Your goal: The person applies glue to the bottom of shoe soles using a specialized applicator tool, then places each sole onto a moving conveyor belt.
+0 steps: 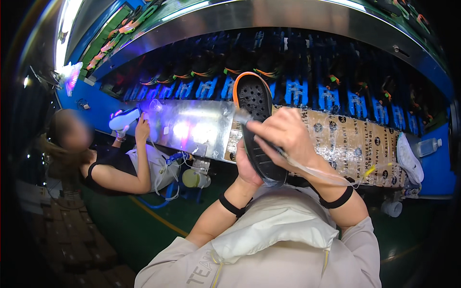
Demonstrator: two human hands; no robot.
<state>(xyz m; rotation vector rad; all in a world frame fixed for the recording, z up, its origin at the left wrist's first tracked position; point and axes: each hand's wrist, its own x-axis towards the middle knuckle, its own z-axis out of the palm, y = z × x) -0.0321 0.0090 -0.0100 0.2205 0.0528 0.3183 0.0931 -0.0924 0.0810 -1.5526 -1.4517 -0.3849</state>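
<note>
"How's that black shoe sole [261, 156] being held?"

"The left hand [247, 168] cups it from below and the left, near its lower end, presumably so the hollowed face lies open to the other hand."

"And the right?"

"The right hand [287, 132] has its fingers closed round a brush [243, 116], with the bristles over the sole's left side (whether they touch, I can't tell)."

"What about that clear tube [343, 182]?"

"It trails off to the right of the right hand, perhaps routed there to clear the sole."

"Why the cardboard [336, 149]?"

"It lies beyond and right of the right hand, likely guarding the bench [206, 120]. Farther right sits a white shoe-shaped piece [409, 158] beside a bottle [429, 147], apart from both hands."
</note>
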